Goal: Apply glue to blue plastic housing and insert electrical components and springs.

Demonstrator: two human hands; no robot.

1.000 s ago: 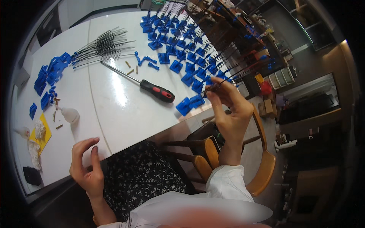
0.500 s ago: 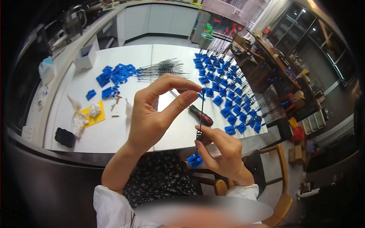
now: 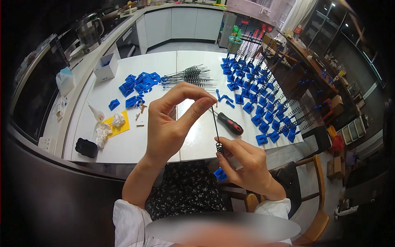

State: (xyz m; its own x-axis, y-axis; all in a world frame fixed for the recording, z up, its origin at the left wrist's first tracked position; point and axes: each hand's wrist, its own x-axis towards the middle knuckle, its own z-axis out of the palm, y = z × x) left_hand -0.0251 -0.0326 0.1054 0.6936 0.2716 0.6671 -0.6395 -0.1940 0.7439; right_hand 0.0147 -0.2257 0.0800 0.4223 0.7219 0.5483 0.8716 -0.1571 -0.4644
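Note:
Between my hands, above the table's near edge, stands a black coil spring (image 3: 219,147) with a long straight wire end pointing up. The thumb and forefinger of my left hand (image 3: 166,123) pinch the wire's top, and the fingertips hide its tip. Lower down, my right hand (image 3: 247,164) grips the coil between thumb and fingers. A blue plastic base (image 3: 220,174) shows beneath it, partly covered by that hand. Beyond my left fingertips, small blue plastic pieces (image 3: 226,100) lie on the table. A black-and-red screwdriver (image 3: 229,123) lies just past the wire.
Rows of blue bases with upright springs (image 3: 257,99) fill the table's right side. Loose black springs (image 3: 193,76) lie at the back, beside a pile of blue parts (image 3: 144,82). A white box (image 3: 106,68), yellow sheet (image 3: 119,127) and black object (image 3: 86,148) are left. A wooden chair (image 3: 317,206) stands right.
The view has shifted, so the table appears farther right. A blue tip visible on the wire before is now hidden at my left fingertips. Both hands keep their grip.

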